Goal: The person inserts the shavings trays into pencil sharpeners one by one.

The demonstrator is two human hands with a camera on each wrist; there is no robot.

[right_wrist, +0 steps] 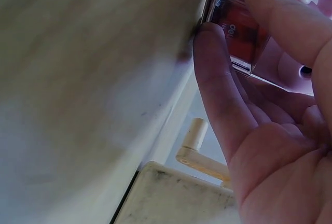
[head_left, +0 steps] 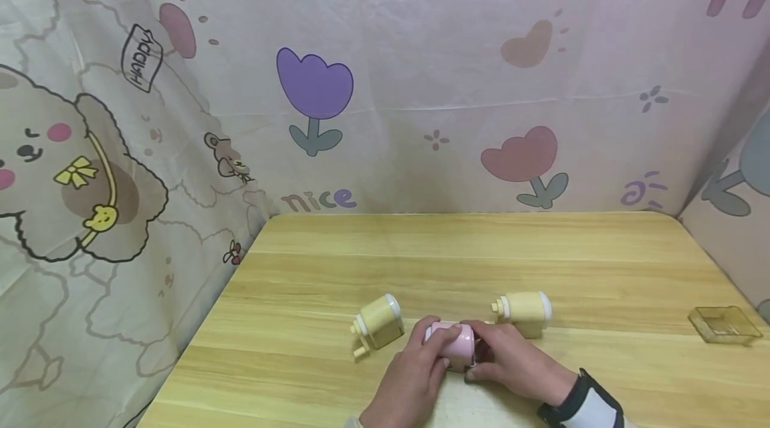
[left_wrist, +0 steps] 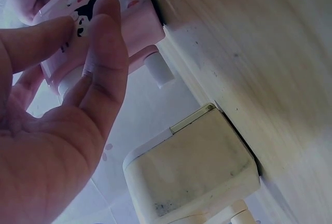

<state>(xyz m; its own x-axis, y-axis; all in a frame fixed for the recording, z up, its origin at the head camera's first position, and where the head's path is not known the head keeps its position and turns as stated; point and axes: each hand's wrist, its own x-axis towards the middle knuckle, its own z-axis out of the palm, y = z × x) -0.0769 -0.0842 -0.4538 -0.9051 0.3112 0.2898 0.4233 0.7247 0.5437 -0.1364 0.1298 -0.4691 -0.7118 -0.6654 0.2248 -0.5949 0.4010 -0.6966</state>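
Both hands are on a pink crank pencil sharpener [head_left: 460, 346] near the table's front. My left hand [head_left: 414, 369] grips its left part, thumb and fingers on opposite sides; in the left wrist view its fingers press on the printed cartoon side, beside the crank handle [left_wrist: 160, 68]. My right hand [head_left: 519, 359] holds the other end. In the right wrist view its finger and thumb clasp a clear shavings drawer [right_wrist: 233, 47], which has lettering and red behind it. A yellow pencil sharpener [head_left: 377, 322] lies just left of the hands, another yellow sharpener [head_left: 522, 307] just behind the right hand.
An amber see-through drawer [head_left: 728, 337] sits by the table's right edge. The wood-grain table [head_left: 469, 247] meets a printed cloth [head_left: 421, 67] at the back and sides. A dark strap [head_left: 582, 402] is around the right wrist.
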